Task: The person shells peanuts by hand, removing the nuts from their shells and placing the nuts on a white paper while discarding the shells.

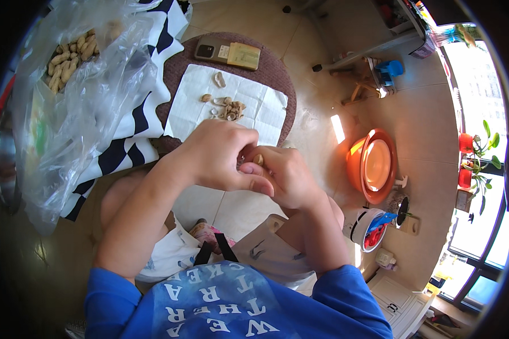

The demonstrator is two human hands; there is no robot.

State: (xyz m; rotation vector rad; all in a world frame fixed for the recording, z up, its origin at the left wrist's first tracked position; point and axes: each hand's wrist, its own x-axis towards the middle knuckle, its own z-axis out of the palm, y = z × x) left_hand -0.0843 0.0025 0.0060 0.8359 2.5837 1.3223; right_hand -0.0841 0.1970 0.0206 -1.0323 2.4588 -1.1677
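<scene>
Left hand [223, 148] cupped against right hand [288, 175]; left's grip hidden, cannot tell what it holds. Right fingers curled, grasping small tan piece [258, 160]. Beyond: shells [232, 111] on white paper [181, 110], brown-covered table [281, 73]. Phone [206, 50] at far side; label [224, 52] too small to read. Peanuts [68, 65] in clear bag [104, 118], left. Blue shirt [345, 299]: large white capitals, upside down in view.
</scene>
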